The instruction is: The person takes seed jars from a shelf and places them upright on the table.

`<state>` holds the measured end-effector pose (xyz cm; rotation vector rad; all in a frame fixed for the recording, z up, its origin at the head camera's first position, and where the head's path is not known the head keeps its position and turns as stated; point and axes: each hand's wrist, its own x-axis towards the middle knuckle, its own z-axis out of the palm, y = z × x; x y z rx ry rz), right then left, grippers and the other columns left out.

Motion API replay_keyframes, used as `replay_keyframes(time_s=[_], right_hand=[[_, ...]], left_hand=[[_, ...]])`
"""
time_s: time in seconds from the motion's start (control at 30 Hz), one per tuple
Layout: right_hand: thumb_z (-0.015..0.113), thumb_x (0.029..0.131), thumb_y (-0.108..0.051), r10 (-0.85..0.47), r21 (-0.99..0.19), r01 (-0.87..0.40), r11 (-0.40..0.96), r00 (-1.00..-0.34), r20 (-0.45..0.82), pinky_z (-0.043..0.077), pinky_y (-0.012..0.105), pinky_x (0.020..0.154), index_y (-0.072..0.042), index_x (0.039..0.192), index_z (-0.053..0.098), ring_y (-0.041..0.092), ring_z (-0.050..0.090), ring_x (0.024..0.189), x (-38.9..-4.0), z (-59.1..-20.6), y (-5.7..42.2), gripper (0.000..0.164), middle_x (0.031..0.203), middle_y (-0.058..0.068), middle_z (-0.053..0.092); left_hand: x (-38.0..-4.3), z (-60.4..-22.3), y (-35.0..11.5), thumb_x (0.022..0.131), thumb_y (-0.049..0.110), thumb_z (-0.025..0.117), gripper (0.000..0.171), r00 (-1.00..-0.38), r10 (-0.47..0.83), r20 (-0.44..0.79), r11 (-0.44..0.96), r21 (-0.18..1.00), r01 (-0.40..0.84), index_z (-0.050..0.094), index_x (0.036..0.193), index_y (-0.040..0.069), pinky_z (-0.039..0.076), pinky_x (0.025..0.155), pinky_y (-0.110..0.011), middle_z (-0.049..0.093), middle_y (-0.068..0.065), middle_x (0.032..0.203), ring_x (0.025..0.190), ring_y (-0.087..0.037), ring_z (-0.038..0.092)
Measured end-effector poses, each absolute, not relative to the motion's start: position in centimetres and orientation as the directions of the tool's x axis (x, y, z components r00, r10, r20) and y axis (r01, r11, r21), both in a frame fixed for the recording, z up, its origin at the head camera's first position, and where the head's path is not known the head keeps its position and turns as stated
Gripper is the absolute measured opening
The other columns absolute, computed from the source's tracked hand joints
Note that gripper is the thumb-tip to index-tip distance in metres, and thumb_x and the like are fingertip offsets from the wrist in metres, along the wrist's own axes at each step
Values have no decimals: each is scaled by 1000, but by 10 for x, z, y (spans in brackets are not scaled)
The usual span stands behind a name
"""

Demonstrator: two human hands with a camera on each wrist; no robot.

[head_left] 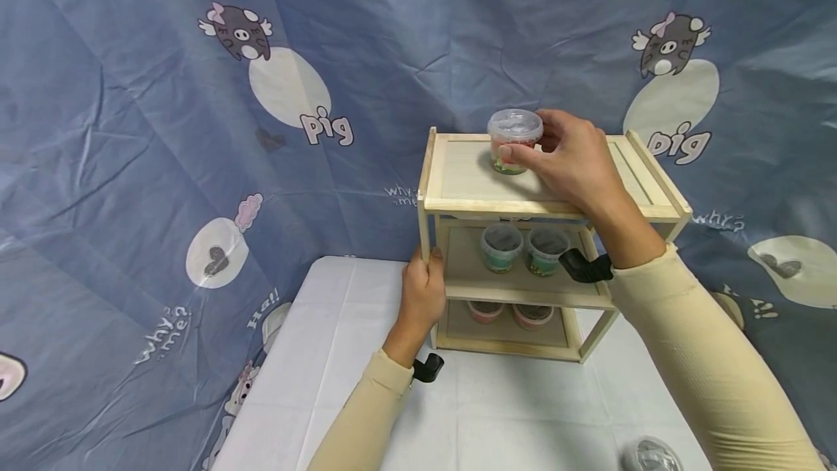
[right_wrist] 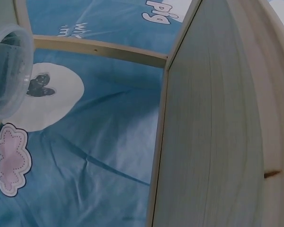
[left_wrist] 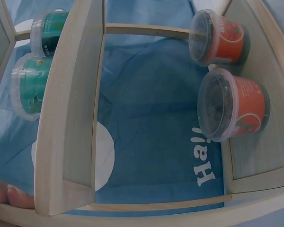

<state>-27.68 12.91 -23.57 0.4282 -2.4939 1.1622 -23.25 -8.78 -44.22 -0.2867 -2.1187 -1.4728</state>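
Note:
A three-tier wooden shelf rack (head_left: 516, 302) stands on the white table. My left hand (head_left: 421, 293) grips its left front post; in the left wrist view some fingertips (left_wrist: 20, 196) show at that post. Over the top board, my right hand (head_left: 578, 162) holds a clear-lidded plastic tub (head_left: 515, 129) with a red label, thumb in front. Whether its base touches the board, I cannot tell. Two green-labelled tubs, one left (head_left: 500, 247) and one right (head_left: 548, 250), sit on the middle tier. The bottom tier bears two red-labelled tubs (left_wrist: 248, 101).
Behind the rack hangs a blue cloth (head_left: 379, 78) printed with pigs and lettering. Another clear-lidded tub (head_left: 652, 454) is partly visible at the table's front right. White cloth (head_left: 314, 355) covers the table to the rack's left and front.

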Motion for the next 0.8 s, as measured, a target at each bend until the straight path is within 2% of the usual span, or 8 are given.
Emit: replay_keyframes(time_s=[0.23,0.4,0.6,0.8], right_hand=[[78,79,-43,-130,-677,-418,606,-892,433,49,31,86,-7,129,56,15,65,103,-277,-234,129,66,116,8,67],[79,79,-41,-129,-683,-419,599,-892,434,50,29,85,-6,129,56,16,65,102,-277,-234,129,65,116,8,67],[82,71,-50,-136,-688,-419,593,-894,428,49,24,79,-10,128,58,13,65,99,-280,-235,125,74,111,4,68],[76,72,-61,-118,-663,-398,634,-897,426,48,31,83,-12,128,59,13,65,98,-280,-235,124,77,110,4,69]], left_hand=[[-233,-440,-88,104,20,41,21,-827,-131,546,389,796,464,51,94,5,26,45,-32,28,3,61,52,-12,24],[-233,-439,-88,104,20,41,20,-827,-133,547,377,799,468,51,95,5,27,46,-32,28,3,62,53,-13,27],[-233,-442,-88,104,22,41,22,-827,-139,545,370,803,467,51,95,5,28,47,-32,28,3,62,54,-13,28],[-233,-442,-88,104,21,42,21,-828,-136,544,369,803,468,50,91,6,27,45,-31,29,4,61,51,-11,25]])
